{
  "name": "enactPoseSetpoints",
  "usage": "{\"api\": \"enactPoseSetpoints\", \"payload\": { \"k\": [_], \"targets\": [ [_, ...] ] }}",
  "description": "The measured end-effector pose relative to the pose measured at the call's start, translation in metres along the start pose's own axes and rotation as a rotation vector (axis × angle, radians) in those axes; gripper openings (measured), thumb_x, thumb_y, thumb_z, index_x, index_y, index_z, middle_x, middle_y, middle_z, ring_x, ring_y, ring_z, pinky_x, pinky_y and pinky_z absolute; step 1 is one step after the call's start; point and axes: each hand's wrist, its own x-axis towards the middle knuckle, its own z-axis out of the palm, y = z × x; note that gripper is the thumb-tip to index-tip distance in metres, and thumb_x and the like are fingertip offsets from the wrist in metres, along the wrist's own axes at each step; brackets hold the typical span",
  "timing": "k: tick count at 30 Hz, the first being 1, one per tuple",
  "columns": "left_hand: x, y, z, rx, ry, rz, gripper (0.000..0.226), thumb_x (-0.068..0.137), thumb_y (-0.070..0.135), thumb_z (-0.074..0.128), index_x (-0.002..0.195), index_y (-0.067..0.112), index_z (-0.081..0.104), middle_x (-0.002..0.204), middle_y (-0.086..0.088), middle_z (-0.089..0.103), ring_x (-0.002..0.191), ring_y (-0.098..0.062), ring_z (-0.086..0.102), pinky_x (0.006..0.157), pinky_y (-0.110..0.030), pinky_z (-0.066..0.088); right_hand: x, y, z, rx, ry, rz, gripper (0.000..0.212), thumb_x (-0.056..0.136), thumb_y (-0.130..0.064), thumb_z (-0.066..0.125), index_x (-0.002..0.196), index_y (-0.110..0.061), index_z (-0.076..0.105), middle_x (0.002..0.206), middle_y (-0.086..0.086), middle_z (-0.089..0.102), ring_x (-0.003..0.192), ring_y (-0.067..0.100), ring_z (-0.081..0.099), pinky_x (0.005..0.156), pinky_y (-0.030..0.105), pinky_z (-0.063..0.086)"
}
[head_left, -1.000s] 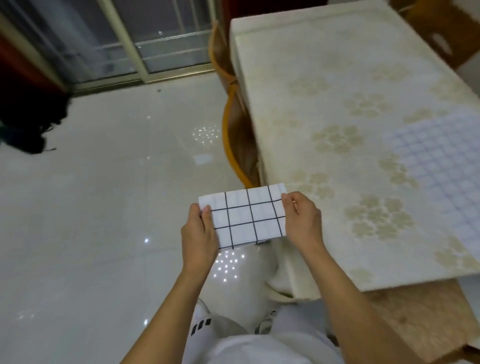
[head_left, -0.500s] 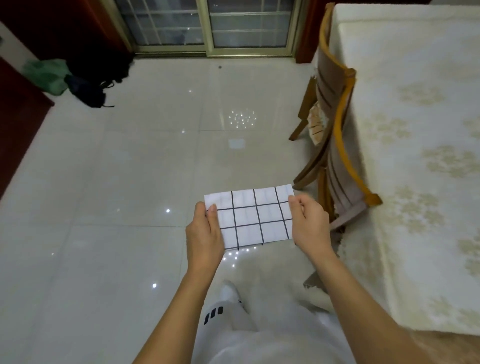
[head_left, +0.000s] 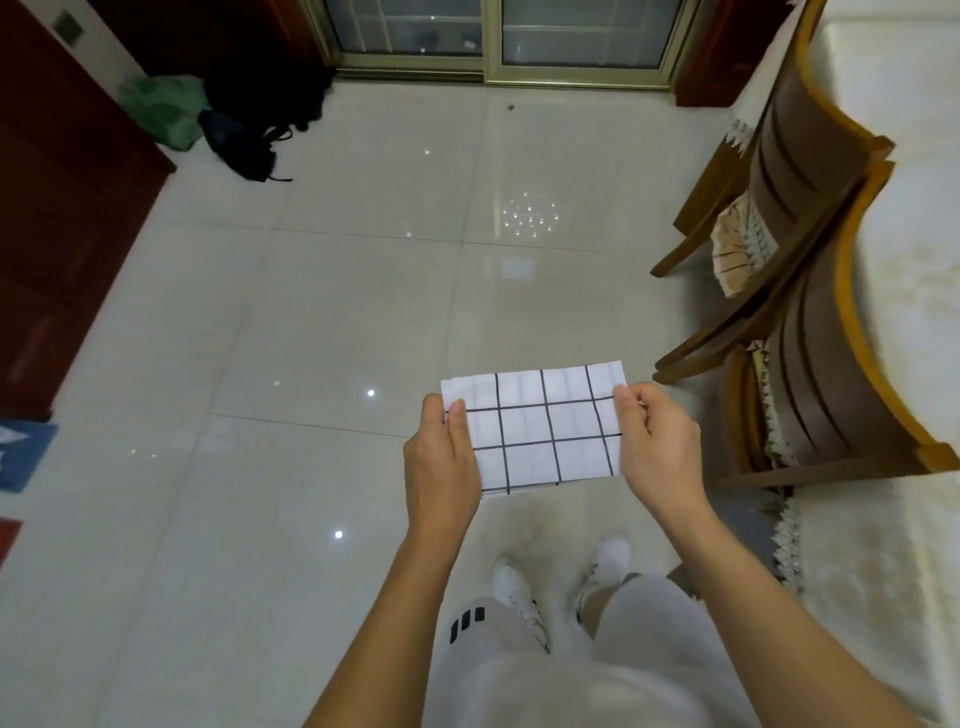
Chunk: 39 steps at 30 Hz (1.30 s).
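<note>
A folded white cloth with a black grid (head_left: 540, 426) is held flat in the air in front of me, above the tiled floor. My left hand (head_left: 441, 457) pinches its left edge, thumb on top. Its right edge is pinched by my right hand (head_left: 657, 441) in the same way. The fingers under the cloth are hidden.
Two wooden chairs (head_left: 810, 332) stand at the right, pushed against a table with a cream cloth (head_left: 904, 291). Glossy floor tiles (head_left: 311, 322) spread ahead to a sliding glass door (head_left: 498, 36). Dark and green bags (head_left: 218, 124) lie at the far left by a red-brown cabinet (head_left: 57, 218).
The view has swung left, away from the table and toward the open floor and the door. Both hands keep the same hold on the cloth, which has stayed in front of me.
</note>
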Motion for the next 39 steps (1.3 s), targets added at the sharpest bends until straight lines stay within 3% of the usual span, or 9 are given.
{"api": "enactPoseSetpoints", "payload": {
  "k": [5,8,12,17,22,26,32,36,39],
  "targets": [
    [0.028,0.005,0.004,0.012,0.008,-0.004,0.030,0.106,0.033,0.034,0.082,0.016,0.040,0.060,0.006,0.044,0.049,-0.008,0.035,0.046,-0.022,0.030,0.027,-0.006,0.008,0.028,-0.029,0.000,0.040,0.105,-0.030,0.042,0.069,-0.012,0.043,0.059,0.004,0.041,0.055,0.012,0.036,0.055,0.035,0.035],
    [0.050,0.014,0.013,0.009,0.010,-0.005,0.031,0.106,0.033,0.035,0.085,0.011,0.044,0.064,-0.002,0.051,0.054,-0.012,0.040,0.049,-0.028,0.035,0.055,-0.005,0.011,0.046,-0.037,0.011,0.038,0.105,-0.031,0.042,0.073,-0.010,0.047,0.060,0.008,0.043,0.057,0.013,0.038,0.055,0.036,0.036],
    [0.088,0.039,0.034,0.024,0.018,-0.001,0.031,0.106,0.032,0.035,0.081,0.014,0.041,0.061,0.003,0.045,0.053,-0.012,0.036,0.048,-0.027,0.032,0.105,-0.007,0.007,0.036,-0.035,0.008,0.040,0.105,-0.033,0.041,0.073,-0.009,0.046,0.063,0.013,0.046,0.058,0.013,0.039,0.055,0.035,0.036],
    [0.143,0.082,0.073,0.029,0.028,0.009,0.032,0.106,0.030,0.035,0.081,0.010,0.041,0.061,0.002,0.043,0.052,-0.011,0.032,0.047,-0.025,0.028,0.181,-0.013,-0.014,0.019,-0.033,0.005,0.037,0.105,-0.031,0.041,0.069,-0.020,0.044,0.061,0.003,0.045,0.057,0.011,0.040,0.052,0.029,0.035],
    [0.190,0.128,0.114,0.031,0.025,0.018,0.032,0.106,0.029,0.036,0.079,0.013,0.039,0.060,0.003,0.041,0.051,-0.009,0.032,0.046,-0.023,0.028,0.255,-0.009,-0.037,0.047,-0.034,0.002,0.037,0.105,-0.031,0.041,0.073,-0.013,0.048,0.062,0.004,0.045,0.057,0.011,0.040,0.054,0.033,0.038],
    [0.221,0.155,0.141,0.032,0.031,0.018,0.032,0.106,0.029,0.036,0.079,0.012,0.039,0.059,0.004,0.041,0.051,-0.009,0.035,0.046,-0.023,0.029,0.302,-0.005,-0.050,0.081,-0.026,-0.020,0.036,0.105,-0.031,0.042,0.073,-0.016,0.048,0.062,0.005,0.048,0.057,0.012,0.043,0.053,0.035,0.040],
    [0.264,0.178,0.162,0.048,0.025,0.032,0.032,0.106,0.030,0.036,0.079,0.012,0.040,0.059,0.005,0.042,0.049,-0.009,0.033,0.046,-0.024,0.030,0.353,-0.005,-0.054,0.096,-0.027,-0.007,0.035,0.105,-0.031,0.043,0.072,-0.022,0.046,0.058,-0.002,0.040,0.054,0.009,0.037,0.052,0.028,0.036],
    [0.295,0.186,0.170,0.045,0.023,0.031,0.032,0.106,0.030,0.036,0.079,0.013,0.040,0.059,0.005,0.042,0.049,-0.009,0.034,0.045,-0.023,0.030,0.387,-0.010,-0.047,0.079,-0.028,-0.003,0.037,0.105,-0.034,0.042,0.076,-0.013,0.050,0.059,0.001,0.042,0.055,0.011,0.037,0.053,0.033,0.038],
    [0.322,0.190,0.175,0.033,0.014,0.034,0.032,0.106,0.029,0.036,0.079,0.013,0.040,0.059,0.004,0.042,0.049,-0.009,0.035,0.044,-0.021,0.029,0.413,-0.018,-0.039,0.054,-0.035,0.013,0.033,0.105,-0.033,0.042,0.077,-0.018,0.050,0.060,-0.002,0.044,0.055,0.008,0.040,0.053,0.023,0.038]
  ]
}}
